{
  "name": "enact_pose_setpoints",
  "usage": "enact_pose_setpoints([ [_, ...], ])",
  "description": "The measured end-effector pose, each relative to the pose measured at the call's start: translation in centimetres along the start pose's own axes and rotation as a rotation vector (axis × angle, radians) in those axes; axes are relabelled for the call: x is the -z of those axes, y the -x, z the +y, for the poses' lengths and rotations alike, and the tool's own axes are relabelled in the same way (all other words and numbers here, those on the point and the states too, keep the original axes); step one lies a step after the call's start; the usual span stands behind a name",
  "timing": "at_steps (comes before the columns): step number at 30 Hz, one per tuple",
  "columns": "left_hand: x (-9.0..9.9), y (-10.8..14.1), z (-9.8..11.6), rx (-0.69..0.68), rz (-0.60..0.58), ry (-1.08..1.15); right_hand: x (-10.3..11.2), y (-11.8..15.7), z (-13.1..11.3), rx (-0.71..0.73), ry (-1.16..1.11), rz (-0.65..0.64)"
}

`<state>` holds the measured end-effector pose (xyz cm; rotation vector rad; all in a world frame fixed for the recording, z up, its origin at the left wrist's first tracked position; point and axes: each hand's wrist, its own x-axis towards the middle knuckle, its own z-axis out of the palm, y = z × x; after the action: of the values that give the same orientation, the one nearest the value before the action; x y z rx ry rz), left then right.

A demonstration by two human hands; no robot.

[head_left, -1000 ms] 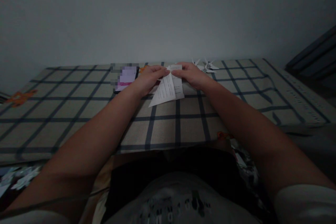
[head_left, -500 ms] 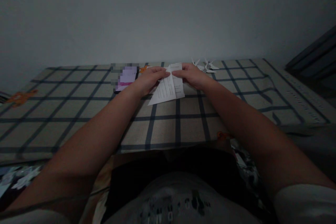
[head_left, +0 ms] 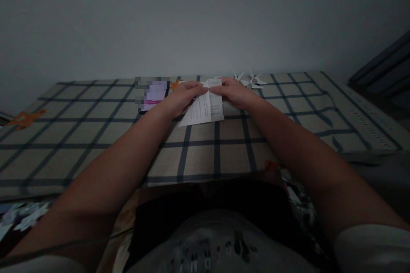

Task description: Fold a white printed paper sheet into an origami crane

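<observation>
A white printed paper [head_left: 201,108], partly folded and with a pointed lower left corner, is held above the checked tablecloth. My left hand [head_left: 185,96] pinches its upper left part between thumb and fingers. On the upper right side, my right hand [head_left: 234,93] grips the same sheet, its thumb almost touching the left thumb near a crease. The fingers behind the paper are partly hidden.
A phone with a lit screen [head_left: 156,94] lies left of the hands, beside a small orange item [head_left: 174,84]. Folded white paper shapes [head_left: 255,81] sit behind the right hand. Another orange piece [head_left: 27,119] is at the far left of the checked tablecloth [head_left: 121,132].
The lower edge of the paper has shifted slightly up and to the left, and the sheet looks more tilted. Both hands keep nearly the same place and grip.
</observation>
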<state>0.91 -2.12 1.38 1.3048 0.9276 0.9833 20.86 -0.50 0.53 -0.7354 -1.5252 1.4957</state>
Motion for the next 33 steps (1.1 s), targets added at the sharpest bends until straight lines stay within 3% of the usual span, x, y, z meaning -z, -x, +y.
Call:
enact_pose_setpoints([
  [15, 0.2, 0.1, -0.1, -0.026, 0.002, 0.048, 0.4, -0.2, 0.3, 0.055, 0.095, 0.015],
  [22, 0.1, -0.2, -0.2, 0.008, 0.020, 0.018, 0.3, -0.3, 0.0, 0.101, 0.207, 0.091],
  [33, 0.7, -0.6, -0.6, -0.009, 0.012, -0.005, 0.6, -0.2, 0.5, 0.044, 0.103, 0.039],
])
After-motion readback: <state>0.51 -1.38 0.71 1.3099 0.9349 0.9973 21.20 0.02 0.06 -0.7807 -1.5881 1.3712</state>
